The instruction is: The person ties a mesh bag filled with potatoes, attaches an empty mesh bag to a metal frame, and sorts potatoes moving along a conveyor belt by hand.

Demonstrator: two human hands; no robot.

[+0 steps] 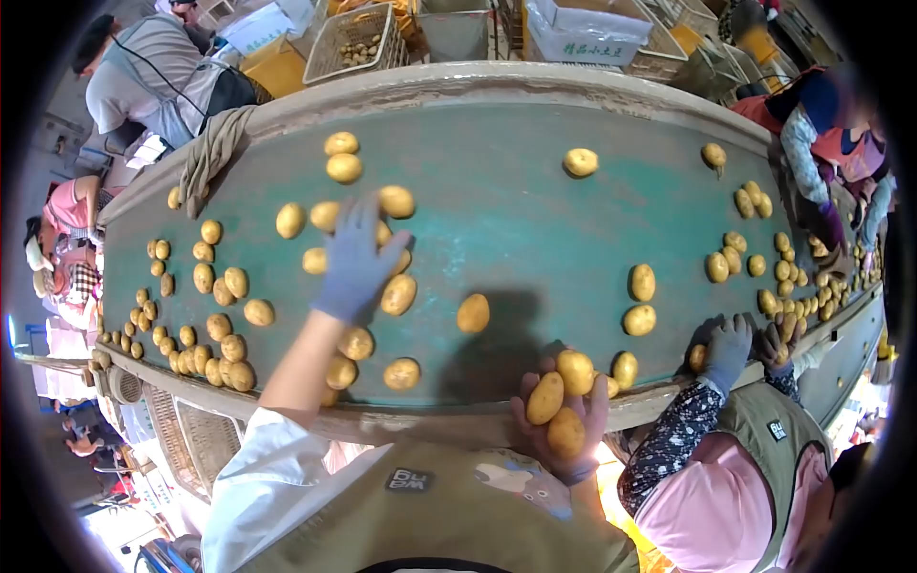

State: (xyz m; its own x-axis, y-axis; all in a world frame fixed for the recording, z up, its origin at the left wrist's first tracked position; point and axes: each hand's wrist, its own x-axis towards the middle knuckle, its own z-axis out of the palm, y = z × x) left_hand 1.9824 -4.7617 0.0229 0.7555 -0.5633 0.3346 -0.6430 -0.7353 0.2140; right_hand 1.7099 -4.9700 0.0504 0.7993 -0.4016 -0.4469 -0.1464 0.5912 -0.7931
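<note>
My left hand (353, 260), in a blue-grey glove, reaches over the green conveyor belt (497, 210) with its fingers spread. It lies on or just above a group of yellow potatoes, and partly hides them. Beside its fingertips is one potato (395, 201), and another potato (398, 295) lies below its thumb. Near the belt's front edge, my right hand (597, 418) is cupped palm up, its fingers curled round several potatoes (545, 398). A single potato (473, 313) rests on the belt between my hands.
To my right, a co-worker's gloved hands (728, 351) handle potatoes at the belt. More people stand at both ends and across the belt. A cloth (212, 158) hangs over the far rim. Crates (358, 48) and a white box (587, 33) stand behind it.
</note>
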